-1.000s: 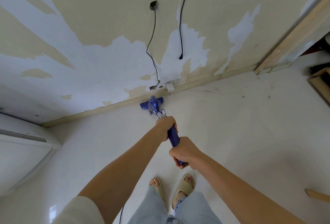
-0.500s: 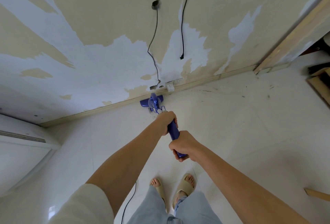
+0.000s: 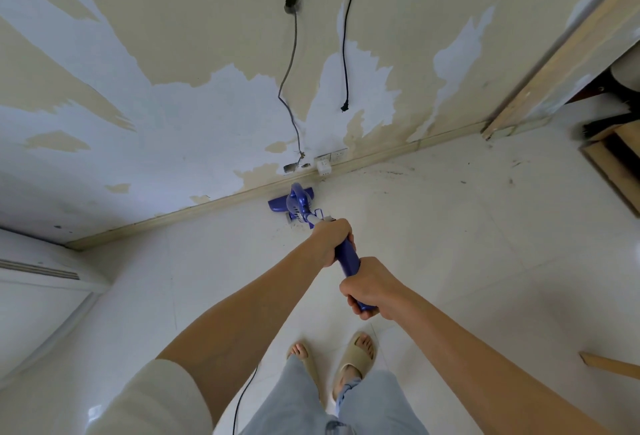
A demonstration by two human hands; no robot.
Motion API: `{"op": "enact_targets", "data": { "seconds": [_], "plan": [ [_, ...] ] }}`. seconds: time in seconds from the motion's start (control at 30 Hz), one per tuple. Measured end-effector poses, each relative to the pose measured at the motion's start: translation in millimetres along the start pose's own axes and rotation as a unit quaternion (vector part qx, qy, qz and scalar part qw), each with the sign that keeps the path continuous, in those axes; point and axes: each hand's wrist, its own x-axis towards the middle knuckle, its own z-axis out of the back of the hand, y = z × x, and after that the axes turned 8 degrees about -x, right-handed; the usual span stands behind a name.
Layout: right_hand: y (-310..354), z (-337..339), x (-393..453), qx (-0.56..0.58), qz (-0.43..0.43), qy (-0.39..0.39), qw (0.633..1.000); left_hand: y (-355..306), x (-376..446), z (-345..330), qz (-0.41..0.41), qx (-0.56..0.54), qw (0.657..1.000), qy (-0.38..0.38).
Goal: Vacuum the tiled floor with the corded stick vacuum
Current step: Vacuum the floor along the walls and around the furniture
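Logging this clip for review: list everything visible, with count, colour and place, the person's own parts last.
stick vacuum: 1, blue, head at the baseboard
vacuum cord: 1, black, on the floor by the legs
tiled floor: 1, white, specks of dirt at the right
wall: 1, beige with white patches
hanging cables: 2, one grey, one black, on the wall
sockets: white, low on the wall
appliance: 1, white, far left
wooden pieces: brown, right edge
slippers: 2, tan, on the feet
left hand: grips the handle, farther from the body
right hand: grips the handle's end
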Motion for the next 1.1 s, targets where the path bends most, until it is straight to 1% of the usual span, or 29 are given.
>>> {"op": "enact_targets", "data": {
  "seconds": [0.2, 0.4, 0.53, 0.6, 0.77, 0.93, 1.1],
  "plan": [
    [13.4, 2.2, -23.9, 0.015, 0.019, 0.019, 1.0, -9.6, -15.1, 8.3, 0.015, 0.01, 0.999, 0.033],
    [17.0, -11.1, -15.6, 0.033, 0.016, 0.016, 0.999, -8.9, -5.1, 18.4, 0.012, 0.031, 0.999, 0.028],
    [19.9, -16.1, 3.9, 0.004, 0.013, 0.013, 1.0, -8.3, 10.2, 24.6, 0.002, 0.015, 1.0, 0.02],
    [24.2, -10.9, 13.1, -0.001, 0.012, 0.007, 1.0, -15.0, 17.5, 23.2, -0.007, -0.004, 1.0, 0.019],
    [28.5, 20.8, 20.8, -0.01, 0.016, -0.002, 1.0, -32.1, 26.9, 0.5, -0.015, 0.007, 0.999, 0.033],
    [16.2, 35.4, 22.0, -0.021, 0.009, 0.007, 1.0, -25.7, 34.4, -17.2, -0.016, -0.004, 1.0, 0.027],
    [10.7, 39.3, 26.6, -0.027, 0.022, 0.021, 0.999, -26.5, 32.0, -20.2, -0.006, -0.011, 1.0, 0.019]
  ]
}}
